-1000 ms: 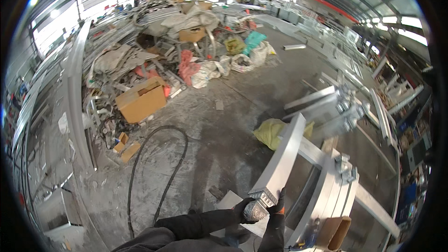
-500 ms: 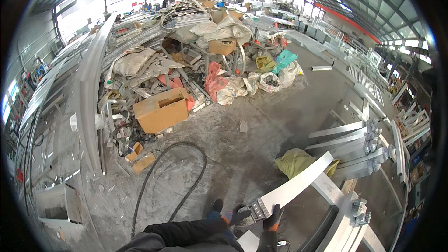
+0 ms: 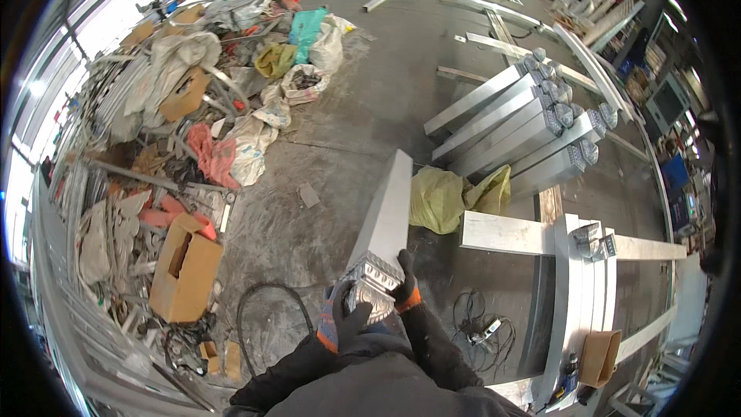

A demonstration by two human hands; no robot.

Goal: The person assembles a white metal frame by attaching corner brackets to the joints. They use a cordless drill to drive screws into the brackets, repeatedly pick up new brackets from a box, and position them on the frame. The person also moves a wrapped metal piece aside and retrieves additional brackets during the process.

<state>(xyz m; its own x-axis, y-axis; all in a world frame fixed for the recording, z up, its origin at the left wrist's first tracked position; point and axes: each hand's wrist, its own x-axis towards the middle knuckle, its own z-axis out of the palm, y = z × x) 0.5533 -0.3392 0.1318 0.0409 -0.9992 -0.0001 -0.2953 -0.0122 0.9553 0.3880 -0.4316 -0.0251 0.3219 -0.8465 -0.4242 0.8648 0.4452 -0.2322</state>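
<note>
A long white-grey metal post [image 3: 386, 208] extends away from me, with a silvery ornamental cast cap [image 3: 370, 282] on its near end. Gloved in grey and orange, my left hand [image 3: 343, 316] closes on the capped end from the left. My right hand [image 3: 405, 282], in a dark glove with an orange cuff, grips the right side of the post where it meets the cap. Part of the left fingers is hidden. Beyond the post, a yellow-green woven sack [image 3: 438, 201] lies on the floor.
Several capped posts [image 3: 502, 123] lean in a row at the right. Closer, white beams [image 3: 567, 293] rest on a crossbar [image 3: 505, 233], with a small cardboard box [image 3: 600, 359] and a power drill [image 3: 570, 374]. Cables surround a power strip [image 3: 488, 330]. Left are a scrap pile, a carton [image 3: 193, 282] and black hose [image 3: 245, 301].
My view has turned right and downward. The post has swung from pointing right to pointing nearly straight ahead, with both hands still on its capped end.
</note>
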